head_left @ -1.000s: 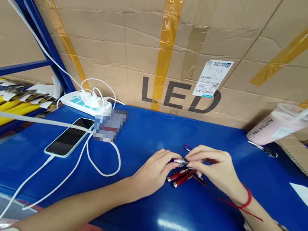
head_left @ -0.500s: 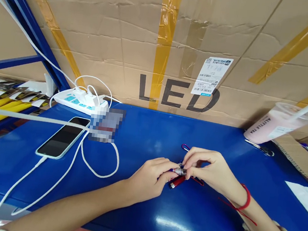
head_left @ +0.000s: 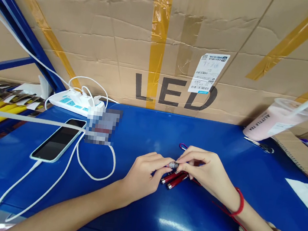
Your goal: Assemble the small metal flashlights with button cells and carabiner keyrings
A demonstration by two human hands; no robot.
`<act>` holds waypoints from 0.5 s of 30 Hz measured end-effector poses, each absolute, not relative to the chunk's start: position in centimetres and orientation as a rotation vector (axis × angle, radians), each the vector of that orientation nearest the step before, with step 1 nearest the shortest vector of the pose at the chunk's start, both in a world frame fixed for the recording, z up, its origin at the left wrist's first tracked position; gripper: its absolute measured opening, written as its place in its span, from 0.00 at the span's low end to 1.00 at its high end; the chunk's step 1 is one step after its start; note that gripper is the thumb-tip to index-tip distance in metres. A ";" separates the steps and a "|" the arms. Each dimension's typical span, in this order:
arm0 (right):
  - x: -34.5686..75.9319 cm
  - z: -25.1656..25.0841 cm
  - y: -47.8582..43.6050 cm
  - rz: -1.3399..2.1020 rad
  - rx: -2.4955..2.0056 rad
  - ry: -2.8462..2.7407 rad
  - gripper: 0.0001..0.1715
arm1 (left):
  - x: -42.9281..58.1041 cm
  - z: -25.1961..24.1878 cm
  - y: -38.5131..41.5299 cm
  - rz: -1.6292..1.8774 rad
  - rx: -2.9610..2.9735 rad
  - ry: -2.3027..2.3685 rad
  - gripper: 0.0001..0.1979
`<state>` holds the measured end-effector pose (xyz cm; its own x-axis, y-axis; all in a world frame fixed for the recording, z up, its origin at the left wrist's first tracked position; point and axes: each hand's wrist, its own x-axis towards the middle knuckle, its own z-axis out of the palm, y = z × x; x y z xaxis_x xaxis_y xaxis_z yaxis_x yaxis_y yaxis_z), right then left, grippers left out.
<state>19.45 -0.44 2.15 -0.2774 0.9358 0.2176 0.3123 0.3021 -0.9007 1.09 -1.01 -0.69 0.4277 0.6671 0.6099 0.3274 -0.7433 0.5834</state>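
My left hand [head_left: 142, 177] pinches a small grey, ringed cylinder [head_left: 172, 165] between thumb and forefinger. Most of that piece is covered by the fingers, so its kind is unclear. My right hand [head_left: 202, 168] has thumb and fingertips closed at its dark right end. Just below the hands, two slim red metal tubes with silver ends, a left tube [head_left: 169, 177] and a right tube [head_left: 176, 181], lie side by side on the blue table. A purple carabiner clip [head_left: 182, 146] peeks out behind my right fingers.
A phone [head_left: 57, 141] with a white cable [head_left: 114, 163] lies left, near a white power strip [head_left: 70, 101]. At right stand a pink drink cup [head_left: 268, 122], a key ring [head_left: 259, 145] and white paper [head_left: 303, 197]. A large cardboard box [head_left: 107, 57] walls the back.
Both hands have shifted slightly left with the small cylinder, partly through the camera's own movement. Two red tubes now show below them, where one was visible before.
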 end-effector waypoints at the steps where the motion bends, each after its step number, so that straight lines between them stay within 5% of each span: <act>1: 19.4 2.1 -0.4 0.998 -1.137 -1.751 0.11 | 1.1 -0.7 -1.0 1.242 2.314 0.845 0.11; 15: 19.8 2.0 -0.1 1.075 -1.204 -1.752 0.16 | 1.1 -0.7 -0.9 1.232 2.283 0.872 0.12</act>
